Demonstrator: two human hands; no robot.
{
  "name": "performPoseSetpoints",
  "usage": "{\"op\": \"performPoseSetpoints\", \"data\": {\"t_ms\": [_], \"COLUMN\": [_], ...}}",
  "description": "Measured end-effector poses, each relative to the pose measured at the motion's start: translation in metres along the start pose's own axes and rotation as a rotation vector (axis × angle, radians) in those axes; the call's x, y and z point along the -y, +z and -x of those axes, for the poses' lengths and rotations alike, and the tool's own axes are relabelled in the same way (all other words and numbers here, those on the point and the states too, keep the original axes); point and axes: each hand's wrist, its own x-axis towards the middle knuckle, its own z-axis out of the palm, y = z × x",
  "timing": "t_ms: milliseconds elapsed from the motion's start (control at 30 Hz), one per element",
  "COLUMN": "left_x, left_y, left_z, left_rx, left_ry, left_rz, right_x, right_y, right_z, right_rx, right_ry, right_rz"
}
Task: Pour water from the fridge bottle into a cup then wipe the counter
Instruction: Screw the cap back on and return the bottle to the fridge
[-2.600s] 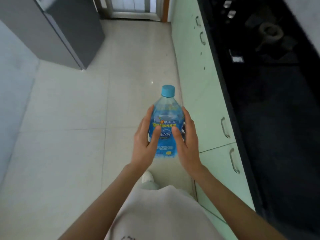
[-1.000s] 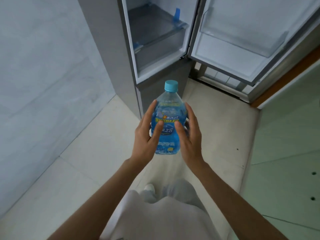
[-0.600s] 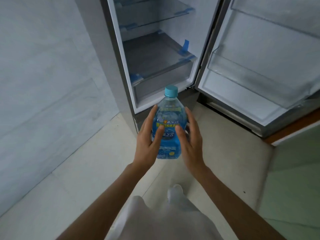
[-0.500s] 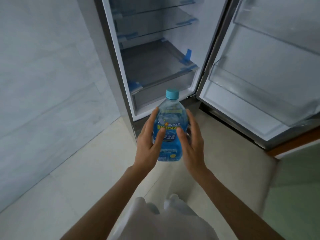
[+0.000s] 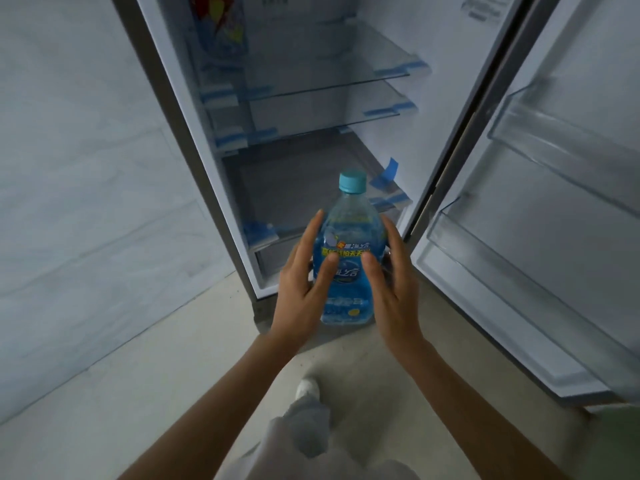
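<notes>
Bottle before open fridge (shelves bare).

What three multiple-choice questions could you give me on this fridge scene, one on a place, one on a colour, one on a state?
1. Where is the water bottle?
A. On a fridge shelf
B. Between both hands in front of the open fridge
C. On the floor

2. What colour is the bottle cap?
A. Red
B. White
C. Light blue

3. What state is the fridge door in?
A. Swung open
B. Shut
C. Taken off

Answers:
1. B, the left hand and right hand press the bottle's sides in front of the fridge.
2. C, the cap on the neck is light blue.
3. A, the door stands out to the right, its inner bins showing.
</notes>
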Motion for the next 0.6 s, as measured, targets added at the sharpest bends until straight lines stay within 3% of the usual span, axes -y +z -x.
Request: {"op": "performPoseSetpoints", "data": {"t_ms": [600], "left_x": [-0.067], "left_y": [-0.014], "left_z": [-0.202], "left_rx": [-0.067], "left_ry": [0.356], "left_rz": [-0.054], "right_x": [0.045], "right_y": [0.027], "right_z": [-0.221], "right_rx": [-0.002], "right_ry": [-0.237], "right_rz": [-0.079]}}
